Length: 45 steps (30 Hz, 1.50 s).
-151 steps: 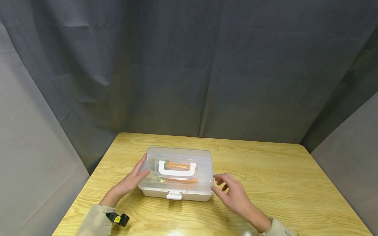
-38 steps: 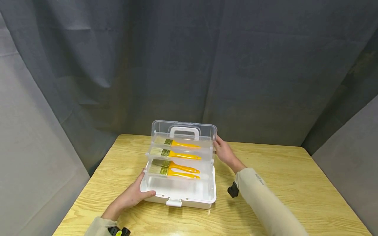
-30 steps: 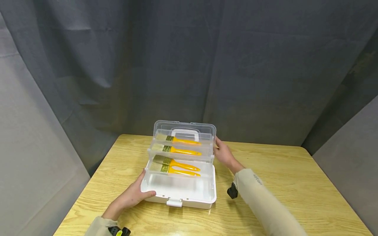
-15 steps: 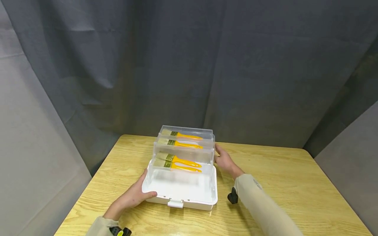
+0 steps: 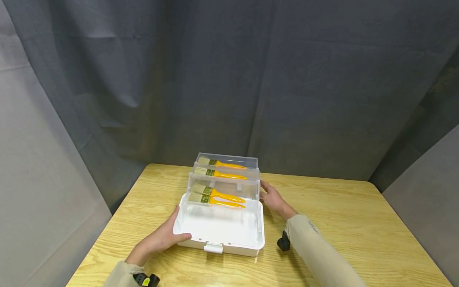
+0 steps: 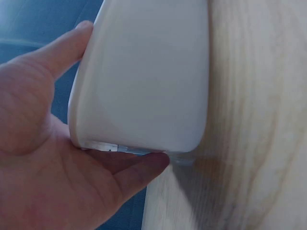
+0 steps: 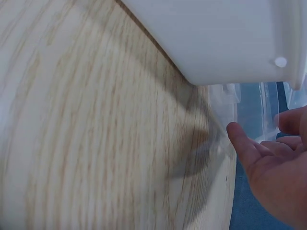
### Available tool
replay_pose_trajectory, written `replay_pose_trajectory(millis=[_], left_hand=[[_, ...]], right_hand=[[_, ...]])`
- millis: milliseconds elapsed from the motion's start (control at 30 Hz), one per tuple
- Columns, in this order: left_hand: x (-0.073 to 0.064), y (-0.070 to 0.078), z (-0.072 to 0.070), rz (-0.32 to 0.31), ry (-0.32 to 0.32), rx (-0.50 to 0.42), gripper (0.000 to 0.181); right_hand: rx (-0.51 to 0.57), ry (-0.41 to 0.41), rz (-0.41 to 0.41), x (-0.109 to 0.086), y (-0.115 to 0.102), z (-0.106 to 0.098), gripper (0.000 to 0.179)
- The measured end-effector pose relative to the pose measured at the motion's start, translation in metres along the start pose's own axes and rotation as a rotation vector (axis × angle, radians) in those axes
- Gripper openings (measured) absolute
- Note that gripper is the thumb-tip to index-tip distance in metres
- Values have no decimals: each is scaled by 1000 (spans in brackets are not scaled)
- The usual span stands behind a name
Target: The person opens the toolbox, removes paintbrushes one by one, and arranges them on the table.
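Observation:
A white plastic toolbox [image 5: 222,225] stands opened, with stepped clear trays [image 5: 229,185] raised at its rear. Two paintbrushes [image 5: 226,203] lie side by side in the lowest tray; single brushes [image 5: 229,175] occupy each tray above. My left hand [image 5: 163,238] grips the front left corner, thumb over the rim and fingers along the side. In the left wrist view, the box wall [image 6: 144,81] sits against those fingers. My right hand [image 5: 274,199] is behind the right rear corner, its fairly straight fingertips at the clear lid [image 7: 249,110], which the trays mostly hide in the head view.
The wooden table [image 5: 333,223] extends widely to the right of the box. Dark grey curtain [image 5: 204,79] hangs right behind the table's back edge, with pale panels [image 5: 43,171] at the sides. A white latch [image 5: 213,248] sits on the box front.
The toolbox has gone from closed to opened, its trays unfolding. Over the last second, the lid and trays swing back and down, the right hand moving slightly lower with them. The left hand stays.

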<state>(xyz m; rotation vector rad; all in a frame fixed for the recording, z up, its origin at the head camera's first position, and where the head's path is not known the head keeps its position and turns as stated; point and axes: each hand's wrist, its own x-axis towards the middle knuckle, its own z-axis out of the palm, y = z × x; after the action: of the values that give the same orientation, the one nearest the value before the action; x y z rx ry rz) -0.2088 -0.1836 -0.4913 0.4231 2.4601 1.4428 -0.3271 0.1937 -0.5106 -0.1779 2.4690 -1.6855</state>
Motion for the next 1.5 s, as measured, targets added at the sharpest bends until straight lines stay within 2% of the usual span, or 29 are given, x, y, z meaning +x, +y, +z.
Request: replay_pose_trajectory(millis=[133, 333, 500, 700, 767, 900, 1133, 1500], left_hand=[[1, -1, -3, 59, -37, -13, 109], [1, -1, -6, 54, -59, -42, 108], [2, -2, -5, 33, -32, -30, 107], [3, -2, -2, 55, 13, -11, 105], [4, -2, -2, 57, 21, -10, 105], [5, -3, -1, 39, 23, 0, 106], [5, -6, -1, 6, 17, 8, 107], [5, -3, 0, -28, 14, 12, 108]], right_hand=[[-27, 14, -11, 0, -1, 1, 56], [-185, 74, -15, -7, -15, -7, 54], [-280, 155, -145, -12, -41, -19, 46], [-334, 224, -298, -10, -71, -26, 35], [-357, 216, -307, -9, -80, -26, 34], [-383, 139, -260, -5, -93, -24, 34], [-429, 18, -246, 11, -103, -15, 31], [-522, -18, -209, 28, -111, -8, 27]])
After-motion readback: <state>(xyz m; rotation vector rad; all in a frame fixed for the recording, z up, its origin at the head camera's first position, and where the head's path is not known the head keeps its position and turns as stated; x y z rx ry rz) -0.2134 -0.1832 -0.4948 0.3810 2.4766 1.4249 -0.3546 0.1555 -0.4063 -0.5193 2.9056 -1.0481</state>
